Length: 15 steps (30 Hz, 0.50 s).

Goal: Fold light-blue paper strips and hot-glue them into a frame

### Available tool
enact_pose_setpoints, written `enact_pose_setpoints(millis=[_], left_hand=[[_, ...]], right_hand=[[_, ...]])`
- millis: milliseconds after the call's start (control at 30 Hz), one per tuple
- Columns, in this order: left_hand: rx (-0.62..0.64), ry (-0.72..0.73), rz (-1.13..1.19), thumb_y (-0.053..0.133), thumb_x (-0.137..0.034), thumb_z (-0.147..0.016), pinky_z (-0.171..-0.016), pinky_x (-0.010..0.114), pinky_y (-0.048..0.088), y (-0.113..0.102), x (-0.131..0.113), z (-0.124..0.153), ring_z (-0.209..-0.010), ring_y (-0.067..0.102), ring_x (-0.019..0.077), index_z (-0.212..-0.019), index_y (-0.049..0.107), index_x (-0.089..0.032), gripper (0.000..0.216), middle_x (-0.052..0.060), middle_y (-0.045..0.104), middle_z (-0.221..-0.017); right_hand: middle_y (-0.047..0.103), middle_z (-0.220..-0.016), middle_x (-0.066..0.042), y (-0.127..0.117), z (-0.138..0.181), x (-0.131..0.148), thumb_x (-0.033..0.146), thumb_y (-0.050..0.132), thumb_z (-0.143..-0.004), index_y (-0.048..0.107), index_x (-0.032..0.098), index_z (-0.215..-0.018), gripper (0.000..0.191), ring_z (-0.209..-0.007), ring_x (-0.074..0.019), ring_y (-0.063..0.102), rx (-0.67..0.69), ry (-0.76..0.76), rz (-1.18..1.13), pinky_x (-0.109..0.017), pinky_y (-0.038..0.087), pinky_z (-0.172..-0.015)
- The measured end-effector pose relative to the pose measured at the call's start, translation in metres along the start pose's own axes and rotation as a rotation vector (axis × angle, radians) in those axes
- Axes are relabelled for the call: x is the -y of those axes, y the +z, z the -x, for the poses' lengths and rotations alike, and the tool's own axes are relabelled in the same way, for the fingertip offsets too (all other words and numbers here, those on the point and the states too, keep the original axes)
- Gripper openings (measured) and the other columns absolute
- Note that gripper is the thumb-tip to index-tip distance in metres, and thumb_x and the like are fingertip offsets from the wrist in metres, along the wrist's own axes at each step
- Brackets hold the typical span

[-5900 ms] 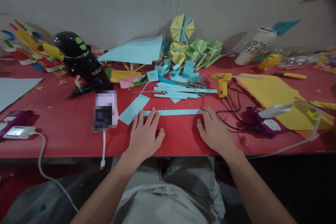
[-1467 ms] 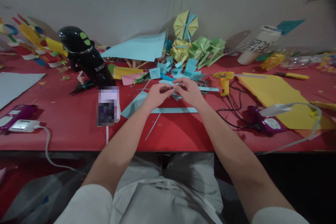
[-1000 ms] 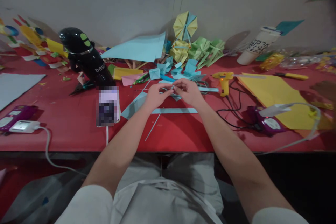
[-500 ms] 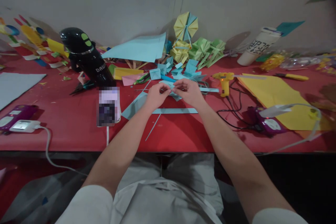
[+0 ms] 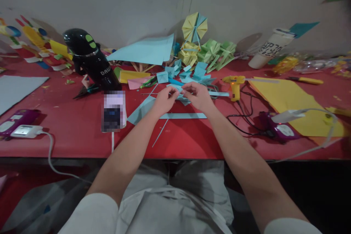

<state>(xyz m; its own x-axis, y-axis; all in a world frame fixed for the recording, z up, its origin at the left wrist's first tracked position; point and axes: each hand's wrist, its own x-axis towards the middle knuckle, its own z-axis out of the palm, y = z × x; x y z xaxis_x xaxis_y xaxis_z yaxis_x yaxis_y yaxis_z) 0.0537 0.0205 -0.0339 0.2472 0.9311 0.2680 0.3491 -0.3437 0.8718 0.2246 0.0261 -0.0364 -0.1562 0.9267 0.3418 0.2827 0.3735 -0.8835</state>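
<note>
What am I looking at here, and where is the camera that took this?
There is no machine: one camera on a person's head looks down at their two bare hands. The left hand and right hand meet above a red table, both pinching a small light-blue paper piece. Nearer the person, a blue paper strip lies flat. To the right lie a yellow glue gun and a yellow sheet; to the left a black appliance. Folded paper shapes sit by the wall.
</note>
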Motion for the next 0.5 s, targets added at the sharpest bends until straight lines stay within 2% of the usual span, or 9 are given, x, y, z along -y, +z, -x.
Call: enact_pose_setpoints(millis=[200,500], left_hand=[[-0.003,-0.029,-0.007,0.051,-0.021,-0.091,-0.07,0.028,0.044,0.0003,-0.0017,0.0015,-0.071,0.055,0.0139,-0.078,0.051,-0.019,0.013,0.0,0.057,-0.074],[-0.013,-0.023,0.0,0.057,-0.013,-0.084,-0.073,0.027,0.045,0.0007,-0.0041,0.0009,-0.071,0.056,0.0123,-0.078,0.056,-0.017,0.007,0.001,0.063,-0.078]], right_hand=[[0.072,-0.082,-0.005,0.001,0.0006,0.0023,0.036,0.069,-0.077,0.064,0.021,-0.089,0.02,-0.078,-0.0208,0.068,-0.036,-0.007,0.014,-0.038,0.056,-0.075],[0.071,-0.083,-0.006,0.0001,0.0006,0.0034,0.032,0.07,-0.075,0.065,0.02,-0.091,0.021,-0.081,-0.0213,0.068,-0.028,-0.049,0.045,-0.038,0.056,-0.076]])
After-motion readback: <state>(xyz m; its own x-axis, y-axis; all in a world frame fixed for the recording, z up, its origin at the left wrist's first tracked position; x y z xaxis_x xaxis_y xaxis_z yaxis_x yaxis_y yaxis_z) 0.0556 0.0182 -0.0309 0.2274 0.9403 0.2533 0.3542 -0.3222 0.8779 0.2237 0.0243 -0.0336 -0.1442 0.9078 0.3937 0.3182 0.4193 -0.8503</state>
